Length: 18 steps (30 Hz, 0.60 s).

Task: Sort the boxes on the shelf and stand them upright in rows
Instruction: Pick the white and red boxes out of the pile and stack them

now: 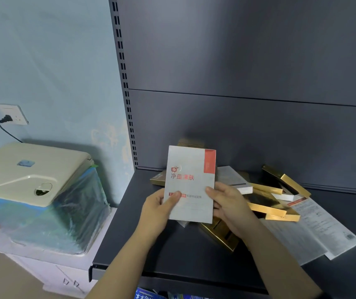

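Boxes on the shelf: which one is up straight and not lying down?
The pale grey box with red writing, held upright between the left hand and the right hand. The gold boxes lie jumbled on the shelf behind it.

You hold grey box (191,184), red corner, upright over dark shelf (151,244). Gold boxes (265,207) and white boxes (315,229) lie flat, jumbled, behind it.

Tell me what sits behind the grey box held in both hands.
A gold box peeks above the grey box, a second gold box shows at its left edge, a white box at its right. How they lie behind it is covered.
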{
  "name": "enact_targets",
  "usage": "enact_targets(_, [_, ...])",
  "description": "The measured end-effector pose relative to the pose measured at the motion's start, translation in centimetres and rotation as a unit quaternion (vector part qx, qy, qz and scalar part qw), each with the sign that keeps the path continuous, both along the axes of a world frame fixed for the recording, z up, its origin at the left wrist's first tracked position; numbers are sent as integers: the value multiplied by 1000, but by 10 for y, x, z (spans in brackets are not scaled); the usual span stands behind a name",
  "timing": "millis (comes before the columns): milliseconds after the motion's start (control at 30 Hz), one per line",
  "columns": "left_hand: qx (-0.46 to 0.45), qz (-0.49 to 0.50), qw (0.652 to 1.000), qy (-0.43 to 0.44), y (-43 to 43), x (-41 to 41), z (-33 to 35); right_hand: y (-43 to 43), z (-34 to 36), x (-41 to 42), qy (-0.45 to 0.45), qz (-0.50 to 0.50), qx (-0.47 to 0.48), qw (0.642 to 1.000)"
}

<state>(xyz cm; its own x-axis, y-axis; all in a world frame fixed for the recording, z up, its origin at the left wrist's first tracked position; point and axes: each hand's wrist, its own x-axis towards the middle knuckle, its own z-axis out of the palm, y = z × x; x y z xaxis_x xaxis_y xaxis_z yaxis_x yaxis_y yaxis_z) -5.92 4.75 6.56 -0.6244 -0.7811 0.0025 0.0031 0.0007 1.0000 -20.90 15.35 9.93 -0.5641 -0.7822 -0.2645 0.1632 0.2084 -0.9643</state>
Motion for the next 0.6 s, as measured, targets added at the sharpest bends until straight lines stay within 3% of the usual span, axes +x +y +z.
enact_targets(333, [39, 62, 997, -16, 3, -16, 10, -9, 0, 17, -110, -64, -91, 988])
enact_targets(600, [23, 68, 997, -28, 1, 6, 1, -13, -12, 33, -148, -4, -122, 981])
